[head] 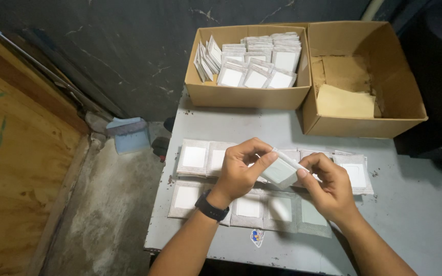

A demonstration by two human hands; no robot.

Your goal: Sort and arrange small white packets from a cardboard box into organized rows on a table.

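Both hands are up over the middle of the grey metal table, sharing one small flat grey packet with a pale square window. The left hand, a black watch on its wrist, has its fingers curled round the packet's nine o'clock end with the thumb laid along the top edge, closed firmly on it. The right hand pinches the three o'clock end between thumb and fingertips, closed just as snugly, the remaining fingers bent loosely underneath. The packet sits tilted, lifted clear of the surface, directly above two rows of matching grey window packets laid flat side by side. At twelve o'clock stands an open brown cardboard box packed with upright stacks of the same packets, and at about one o'clock, touching it, a second open cardboard box holding only tan paper sheets. Down at nine o'clock, off the table, a pale blue plastic tub rests on the concrete floor. By the look of it, good handling here means holding by the edges, keeping fingers off the window, and keeping the packet over the rows so nothing slips off the table.
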